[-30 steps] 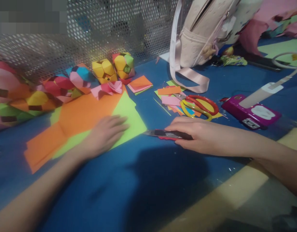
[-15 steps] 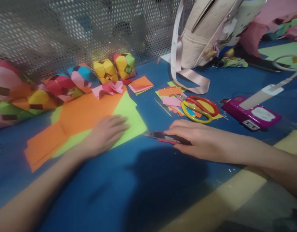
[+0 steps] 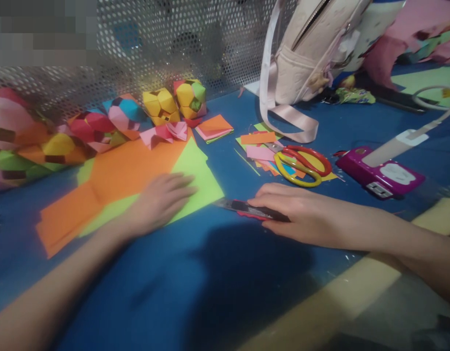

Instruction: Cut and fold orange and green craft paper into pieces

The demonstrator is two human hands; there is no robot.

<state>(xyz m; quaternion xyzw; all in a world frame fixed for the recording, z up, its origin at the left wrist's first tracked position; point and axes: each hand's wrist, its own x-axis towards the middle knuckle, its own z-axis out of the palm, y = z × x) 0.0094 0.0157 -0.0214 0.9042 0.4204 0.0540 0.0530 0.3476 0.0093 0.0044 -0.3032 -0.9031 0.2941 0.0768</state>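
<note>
My left hand [image 3: 166, 201] lies flat, fingers stretched out, on a yellow-green sheet of paper [image 3: 199, 180]. Orange paper [image 3: 122, 168] is spread beside and partly over the green, with a smaller orange stack [image 3: 66, 212] at its lower left. In my right hand [image 3: 288, 209] is a utility knife [image 3: 252, 208] with a dark and red handle. Its blade points left, close to the green sheet's right corner; whether it touches the paper I cannot tell.
Folded paper balls [image 3: 161, 106] line the back left by a perforated metal panel [image 3: 210, 48]. Behind my right hand lie scissors [image 3: 308, 165] on paper scraps [image 3: 259, 152], near a small paper stack [image 3: 214, 127]. A purple device [image 3: 381, 170] and a pale backpack [image 3: 298, 63] stand at right.
Almost nothing differs. Both hands keep their places, and the knife is still by the corner of the green sheet.
</note>
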